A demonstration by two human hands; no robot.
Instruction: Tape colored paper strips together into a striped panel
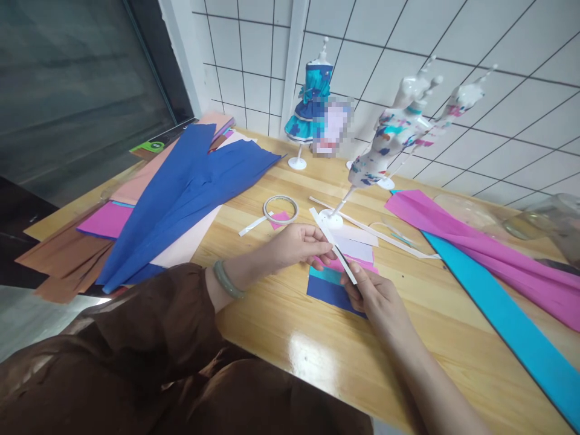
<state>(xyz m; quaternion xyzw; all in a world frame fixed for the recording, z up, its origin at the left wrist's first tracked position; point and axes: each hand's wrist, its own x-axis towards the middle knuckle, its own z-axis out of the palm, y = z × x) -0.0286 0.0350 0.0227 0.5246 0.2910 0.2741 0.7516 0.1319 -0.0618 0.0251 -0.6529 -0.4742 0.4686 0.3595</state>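
Observation:
My left hand (304,246), a green bangle on its wrist, pinches a narrow white strip (324,231) between thumb and fingers. The strip slants down towards my right hand (374,296), closed near its lower end. A slim dark tool (345,261) runs along the strip into the right hand's grip; its kind is mostly hidden. Below both hands lie stacked paper pieces (325,290) in blue, teal, pink and pale lilac. Left of them rests a roll of tape (296,211) over a small pink scrap (280,219), with a white strip end (252,226) beside it.
A white mini mannequin (385,145) with coloured smears stands ahead, other mannequins behind it. One (312,103) wears a blue and teal dress. Blue crepe paper (181,187) lies over coloured sheets at left. Pink (471,241) and turquoise (493,308) lengths lie at right, near a clear container (534,220).

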